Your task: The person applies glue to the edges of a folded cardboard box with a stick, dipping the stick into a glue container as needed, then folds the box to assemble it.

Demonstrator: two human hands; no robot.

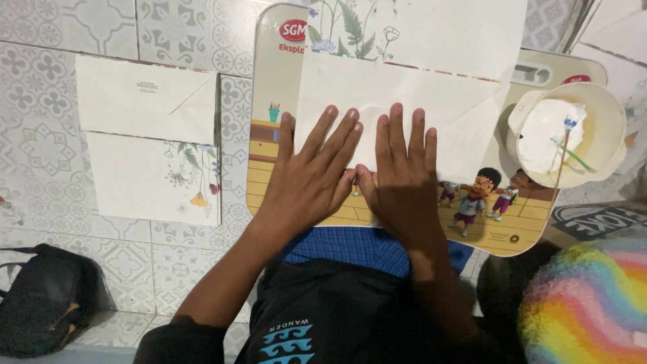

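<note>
Both sets of fingers are stretched out flat and slightly spread, gripping nothing; they press palm-down on a folded sheet of paper. The left hand and right hand lie side by side, thumbs almost meeting near the paper's lower edge.

The paper is white and plain where the hands rest, folded so that a slanted flap edge runs down toward the right. Its upper part shows a print of green leaves and small flowers, with a thin coloured line along one fold. It lies on a cream lap board with rounded corners, printed with cartoon children and a wooden floor pattern, and covers most of the board's middle and top.

Right of the paper, on the board's corner, sits a shallow cream bowl holding white paste with a thin stick in it.

Left of the board, on the patterned tile floor, lies a finished envelope, white with the same flower print at its lower right. A black bag lies at the lower left, and something rainbow-coloured and fuzzy fills the lower right corner.
</note>
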